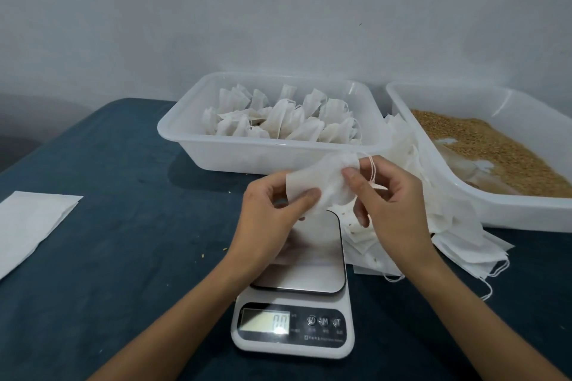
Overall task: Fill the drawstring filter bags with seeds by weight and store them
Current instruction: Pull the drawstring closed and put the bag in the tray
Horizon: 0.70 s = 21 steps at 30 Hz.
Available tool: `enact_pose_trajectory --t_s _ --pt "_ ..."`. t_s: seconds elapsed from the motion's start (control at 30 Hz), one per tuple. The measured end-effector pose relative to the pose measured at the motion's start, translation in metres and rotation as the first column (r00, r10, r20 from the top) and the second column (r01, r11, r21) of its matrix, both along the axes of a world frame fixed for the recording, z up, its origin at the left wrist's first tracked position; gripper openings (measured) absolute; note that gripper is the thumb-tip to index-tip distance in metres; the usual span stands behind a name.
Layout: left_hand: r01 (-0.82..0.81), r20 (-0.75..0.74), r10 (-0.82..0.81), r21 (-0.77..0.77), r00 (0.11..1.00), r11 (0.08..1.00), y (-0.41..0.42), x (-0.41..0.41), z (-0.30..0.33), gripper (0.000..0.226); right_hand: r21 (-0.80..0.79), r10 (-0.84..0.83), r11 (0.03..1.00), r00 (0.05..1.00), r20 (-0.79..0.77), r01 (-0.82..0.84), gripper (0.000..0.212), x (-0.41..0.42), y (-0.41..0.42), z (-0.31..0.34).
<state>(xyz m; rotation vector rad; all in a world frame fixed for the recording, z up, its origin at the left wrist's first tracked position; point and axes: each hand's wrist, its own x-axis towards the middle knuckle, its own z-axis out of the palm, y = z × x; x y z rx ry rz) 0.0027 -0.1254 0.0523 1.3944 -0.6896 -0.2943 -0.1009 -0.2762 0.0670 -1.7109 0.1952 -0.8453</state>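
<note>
Hands [325, 195] pinch thin, crumpled white filter bag [325, 179].

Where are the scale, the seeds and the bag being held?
scale [322, 257], head view, bare steel platform.
seeds [483, 145], head view, middle of the pile in the right tray.
bag [328, 178], head view, white fabric between both hands.

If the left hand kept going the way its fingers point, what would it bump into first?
The left hand points up and right, pinching the filter bag. Going on, it would probably meet the right hand holding the bag's other side; depth is hard to judge.
</note>
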Motion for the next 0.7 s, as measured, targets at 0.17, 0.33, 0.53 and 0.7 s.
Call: enact_pose_trajectory --t_s 0.17,0.33,0.53,0.7 --pt "-0.034 0.001 0.034 -0.058 0.999 0.998 0.0014 0.001 0.0005 0.013 -0.044 -0.042 0.998 0.996 -0.079 0.039 0.023 -0.0005 0.0025 -0.0047" --pt "-0.056 -0.133 0.045 -0.082 0.99 0.995 0.0016 0.0044 0.0033 0.019 0.013 0.139 0.99 0.989 -0.053 -0.139 0.025 -0.0016 0.0021 0.001" --pt "-0.068 -0.179 0.052 -0.079 0.982 0.995 0.0005 0.0035 0.0043 0.025 0.028 0.144 0.989 0.984 -0.107 -0.142 0.048 -0.0004 -0.0008 -0.0043" --pt "-0.084 -0.178 0.079 -0.023 0.981 0.996 0.0005 0.0044 0.0038 0.011 -0.008 0.113 0.993 0.991 -0.078 -0.114 0.053 -0.0024 -0.0029 0.0003"
